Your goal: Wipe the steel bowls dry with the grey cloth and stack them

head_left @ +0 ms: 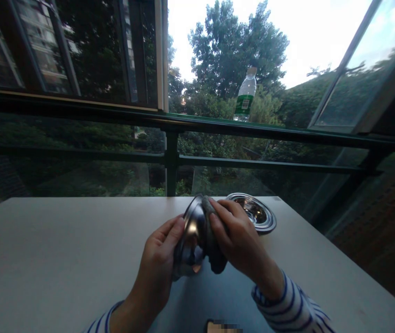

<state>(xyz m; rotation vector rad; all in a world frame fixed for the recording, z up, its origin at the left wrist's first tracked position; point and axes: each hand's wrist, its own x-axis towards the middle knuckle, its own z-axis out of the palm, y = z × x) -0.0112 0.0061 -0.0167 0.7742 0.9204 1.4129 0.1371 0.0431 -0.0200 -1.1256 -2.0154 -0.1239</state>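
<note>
A shiny metal bowl is held up on its side above the table, its rounded outside turned partly toward me. My left hand grips its left edge, with the thumb on the metal. Against the bowl's right side my right hand presses a dark grey cloth, its fingers closed over it. The cloth hangs down below the fingers. Behind my right hand, other metal bowls with wide rims sit on the table, apparently nested; the hand hides part of them.
The white table reaches up to a dark green railing and glass. A clear plastic bottle with a green label stands on the railing ledge. At the bottom edge lies a dark-edged object, partly blurred out.
</note>
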